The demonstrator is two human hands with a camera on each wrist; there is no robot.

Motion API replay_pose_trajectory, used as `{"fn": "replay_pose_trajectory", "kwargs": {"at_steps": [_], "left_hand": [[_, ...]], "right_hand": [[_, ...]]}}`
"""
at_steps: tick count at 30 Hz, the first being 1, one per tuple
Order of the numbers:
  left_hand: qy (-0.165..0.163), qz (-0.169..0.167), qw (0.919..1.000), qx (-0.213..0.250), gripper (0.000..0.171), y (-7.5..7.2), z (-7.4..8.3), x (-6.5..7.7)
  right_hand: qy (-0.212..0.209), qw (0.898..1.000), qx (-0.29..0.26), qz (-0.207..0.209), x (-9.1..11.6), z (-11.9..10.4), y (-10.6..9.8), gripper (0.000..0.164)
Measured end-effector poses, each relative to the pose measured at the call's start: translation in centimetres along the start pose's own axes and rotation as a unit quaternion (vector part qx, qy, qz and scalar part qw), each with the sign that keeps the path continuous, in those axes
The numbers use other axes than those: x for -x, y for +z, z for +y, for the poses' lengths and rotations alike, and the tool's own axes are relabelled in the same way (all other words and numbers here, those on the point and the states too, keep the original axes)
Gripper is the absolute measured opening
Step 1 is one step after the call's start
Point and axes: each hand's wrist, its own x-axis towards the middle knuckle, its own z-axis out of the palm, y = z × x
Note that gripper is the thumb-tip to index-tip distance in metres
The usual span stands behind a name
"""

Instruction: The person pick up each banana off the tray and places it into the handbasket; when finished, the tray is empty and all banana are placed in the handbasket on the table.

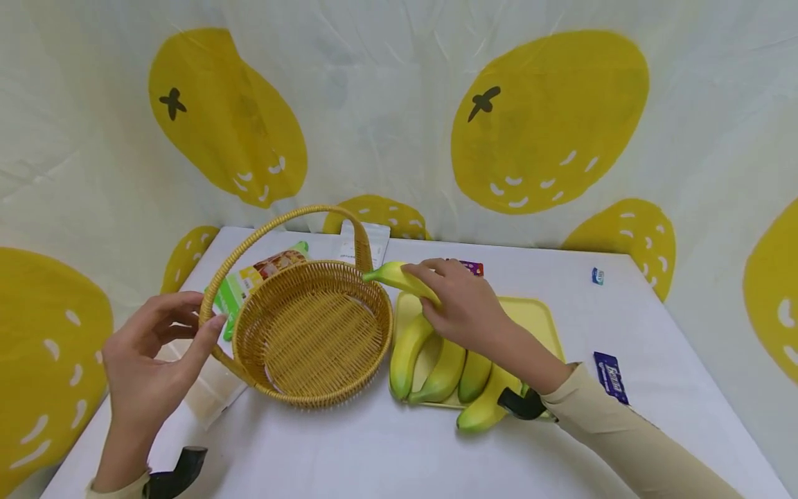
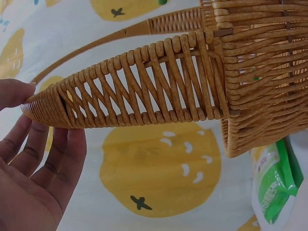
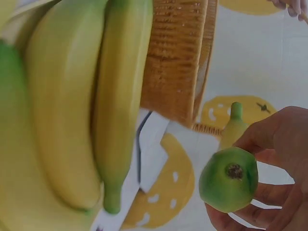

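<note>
A round wicker basket (image 1: 324,339) stands on the white table with nothing inside, its tall handle (image 2: 45,108) arching over it. My left hand (image 1: 156,353) pinches that handle on its left side between thumb and fingers. In my right hand (image 1: 464,305) is a yellow banana (image 1: 399,276) with green ends, gripped around its body. Its stem points left and overlaps the basket's right rim in the head view. Below the right hand, a yellow tray (image 1: 530,315) bears several more bananas (image 1: 408,353), one of them sticking out over the front edge.
Behind the basket lie a green snack bag (image 1: 231,298) and a white pouch (image 1: 374,239). A pale translucent package (image 1: 215,391) is at its left. Right of the tray are a purple packet (image 1: 611,378) and a small blue packet (image 1: 598,276). Another purple packet (image 1: 474,267) lies behind the right hand.
</note>
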Motion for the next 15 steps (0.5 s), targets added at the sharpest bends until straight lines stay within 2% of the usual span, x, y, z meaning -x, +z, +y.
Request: {"fn": "replay_pose_trajectory", "kwargs": {"at_steps": [6,15], "left_hand": [[-0.002,0.001,1.0,0.006,0.035,-0.2,0.0,0.3],[-0.002,-0.011,0.9999,-0.002,0.037,-0.2,0.2,0.0]], "right_hand": [[-0.026,0.999,0.003,-0.033,-1.8,-2.3,1.3,0.052],[-0.016,0.994,-0.01,-0.103,-5.0,-4.2,3.1,0.054]]}}
